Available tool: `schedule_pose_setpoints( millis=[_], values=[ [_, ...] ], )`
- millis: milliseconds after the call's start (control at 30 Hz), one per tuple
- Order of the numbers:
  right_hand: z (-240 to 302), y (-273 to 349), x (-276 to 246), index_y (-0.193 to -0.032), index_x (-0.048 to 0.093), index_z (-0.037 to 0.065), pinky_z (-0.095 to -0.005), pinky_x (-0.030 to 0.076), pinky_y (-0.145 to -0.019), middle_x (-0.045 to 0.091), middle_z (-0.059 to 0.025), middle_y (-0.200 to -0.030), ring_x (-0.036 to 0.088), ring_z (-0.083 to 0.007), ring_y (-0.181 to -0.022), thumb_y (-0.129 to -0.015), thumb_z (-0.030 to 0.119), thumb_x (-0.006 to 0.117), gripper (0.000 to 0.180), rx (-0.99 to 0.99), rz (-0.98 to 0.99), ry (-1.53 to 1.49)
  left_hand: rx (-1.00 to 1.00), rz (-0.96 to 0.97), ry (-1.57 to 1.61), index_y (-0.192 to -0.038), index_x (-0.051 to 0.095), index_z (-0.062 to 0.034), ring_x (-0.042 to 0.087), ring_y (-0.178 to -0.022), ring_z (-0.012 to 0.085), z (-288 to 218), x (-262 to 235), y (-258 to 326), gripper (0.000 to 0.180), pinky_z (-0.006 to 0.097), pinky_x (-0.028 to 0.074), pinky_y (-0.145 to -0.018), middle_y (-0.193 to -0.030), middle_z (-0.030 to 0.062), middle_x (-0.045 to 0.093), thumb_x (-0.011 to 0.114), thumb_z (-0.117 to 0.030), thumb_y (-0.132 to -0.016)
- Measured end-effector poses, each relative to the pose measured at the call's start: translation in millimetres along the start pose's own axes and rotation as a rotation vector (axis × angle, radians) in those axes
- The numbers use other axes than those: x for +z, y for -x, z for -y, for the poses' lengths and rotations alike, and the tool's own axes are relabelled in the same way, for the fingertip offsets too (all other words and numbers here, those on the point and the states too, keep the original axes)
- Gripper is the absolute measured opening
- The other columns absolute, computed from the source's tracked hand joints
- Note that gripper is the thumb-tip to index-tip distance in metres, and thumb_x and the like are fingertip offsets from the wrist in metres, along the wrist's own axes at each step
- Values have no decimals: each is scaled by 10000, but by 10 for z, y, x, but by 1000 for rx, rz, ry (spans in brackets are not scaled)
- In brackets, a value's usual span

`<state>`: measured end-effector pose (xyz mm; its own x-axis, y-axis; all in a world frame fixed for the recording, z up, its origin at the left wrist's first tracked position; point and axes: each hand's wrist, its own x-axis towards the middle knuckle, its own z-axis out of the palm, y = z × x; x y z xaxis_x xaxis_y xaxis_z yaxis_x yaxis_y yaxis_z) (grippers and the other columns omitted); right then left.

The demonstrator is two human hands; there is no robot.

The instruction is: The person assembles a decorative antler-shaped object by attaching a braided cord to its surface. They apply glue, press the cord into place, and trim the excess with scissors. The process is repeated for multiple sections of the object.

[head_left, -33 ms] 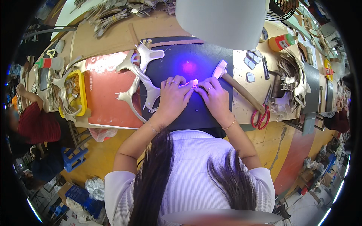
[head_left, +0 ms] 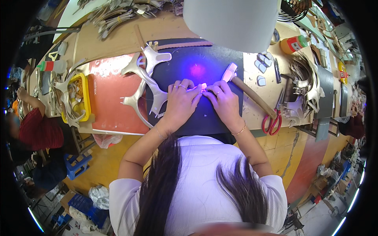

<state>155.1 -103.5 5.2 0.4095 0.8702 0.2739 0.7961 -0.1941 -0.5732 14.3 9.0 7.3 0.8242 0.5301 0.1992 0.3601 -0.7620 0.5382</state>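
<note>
Over the black mat, both of my hands meet at a small piece lit pink and purple by the lamp; its kind is too small to tell. My left hand pinches it from the left. From the other side, my right hand has its thumb and forefinger closed at its edge. Just left of my left hand lie silver cut-out strap pieces with thin pronged ends. A hammer rests to the right of my right hand, its pale head on the mat.
Red-handled scissors and small grey pads lie to the right, near a stack of silver strap pieces. A yellow basket stands left of a red sheet. A white lamp overhangs the bench. Another person is at far left.
</note>
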Motion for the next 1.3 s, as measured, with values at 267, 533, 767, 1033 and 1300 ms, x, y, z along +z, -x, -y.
schedule_pose_setpoints(
  millis=[267,533,767,1033,1300],
  values=[
    [3,-5,17,-920,690,65,-365,535,-591,599,-55,-879,654,-255,-671,-835,185,752,160,22,-12,-19,-4,-1,9,-1091,758,-150,535,-885,223,17,7,-8,258,393,385,-794,-949,33,573,729,-188,-838],
    [15,-47,-4,-953,715,75,-340,551,-660,625,-65,-914,666,-233,-752,-810,153,765,170,80,28,-33,-26,-15,49,-989,785,-132,537,-886,225,38,16,-95,186,388,378,-785,-926,31,580,751,-187,-815],
    [-289,-102,-572,-989,706,36,-342,520,-645,633,-106,-914,649,-244,-715,-878,123,715,141,275,-143,-96,-107,25,18,-910,795,-112,550,-863,243,-39,-1,-173,128,394,406,-759,-896,50,586,763,-180,-807],
    [-1155,21,-1065,-972,731,34,-361,528,-730,674,-116,-937,674,-261,-798,-853,133,714,156,382,-133,335,-182,90,95,-911,786,-71,570,-803,256,-56,-24,-262,161,390,444,-754,-844,76,583,783,-179,-791],
    [-1099,35,-951,-975,733,49,-373,537,-773,669,-105,-905,664,-268,-842,-849,194,695,195,299,-9,521,-176,79,99,-872,792,-90,560,-839,245,-46,-10,-248,118,394,404,-758,-840,53,566,764,-176,-795]
  ],
)
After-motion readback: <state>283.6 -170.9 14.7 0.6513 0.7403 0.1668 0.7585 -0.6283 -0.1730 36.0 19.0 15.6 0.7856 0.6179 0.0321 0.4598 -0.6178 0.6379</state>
